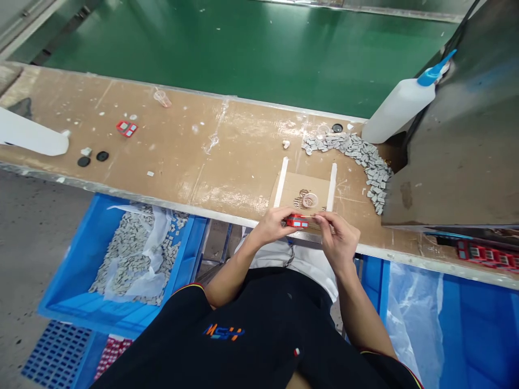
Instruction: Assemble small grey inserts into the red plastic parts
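Observation:
My left hand (pixel 271 227) is closed around a small red toy bus (pixel 297 221) with pale windows, held just above the front edge of the workbench. Between the fingertips of my right hand (pixel 339 242) is a thin wooden stick (pixel 310 217), its far end meeting the top of the bus. Whether the tip touches the bus is too small to tell. Just beyond my hands a little clear cup (pixel 310 200) rests on a piece of cardboard (pixel 318 183) held by two white tape strips.
Grey flat pieces (pixel 375 173) lie piled at the right, beside a white squeeze bottle (pixel 399 111). A green conveyor belt (pixel 243 54) runs behind the bench. Blue bins (pixel 60 286) stand below. Another red toy piece (pixel 127 128) lies left; several red toys (pixel 486 255) line the right.

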A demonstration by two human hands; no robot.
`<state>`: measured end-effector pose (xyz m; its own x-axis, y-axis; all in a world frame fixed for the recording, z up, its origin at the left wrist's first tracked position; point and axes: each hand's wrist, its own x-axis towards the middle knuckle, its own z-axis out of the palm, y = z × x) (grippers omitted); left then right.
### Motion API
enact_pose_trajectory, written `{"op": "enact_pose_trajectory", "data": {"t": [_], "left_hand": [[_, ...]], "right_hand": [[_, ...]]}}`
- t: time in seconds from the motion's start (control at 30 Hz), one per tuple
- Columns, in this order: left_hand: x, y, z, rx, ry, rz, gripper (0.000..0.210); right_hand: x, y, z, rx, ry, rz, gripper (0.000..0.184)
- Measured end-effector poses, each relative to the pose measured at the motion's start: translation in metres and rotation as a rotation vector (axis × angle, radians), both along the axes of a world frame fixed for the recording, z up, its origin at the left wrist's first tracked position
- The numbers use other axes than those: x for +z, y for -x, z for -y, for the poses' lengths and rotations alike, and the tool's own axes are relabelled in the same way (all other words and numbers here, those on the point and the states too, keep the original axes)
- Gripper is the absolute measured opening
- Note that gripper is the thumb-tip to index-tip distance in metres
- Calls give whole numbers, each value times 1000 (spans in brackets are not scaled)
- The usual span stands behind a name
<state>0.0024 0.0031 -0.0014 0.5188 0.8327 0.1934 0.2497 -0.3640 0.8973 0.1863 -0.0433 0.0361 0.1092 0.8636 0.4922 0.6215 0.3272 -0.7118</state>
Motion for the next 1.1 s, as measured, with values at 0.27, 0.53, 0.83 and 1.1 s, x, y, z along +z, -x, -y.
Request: {"op": "enact_pose_trajectory", "data": {"t": [0.27, 0.53, 0.83, 1.1], "left_hand": [[1, 2, 0, 8, 32, 13, 22], [3, 4, 1, -12, 42, 40, 25], [1, 6, 1, -17, 37, 33, 21], [-1, 7, 1, -41, -6, 41, 21]], "right_hand": [[-11, -10, -28, -128, 48, -26, 27], [-4, -44, -99, 17, 115, 157, 23], [-20, -53, -199, 97, 259, 674, 18], [-25, -67, -160, 105, 228, 658, 22]]}}
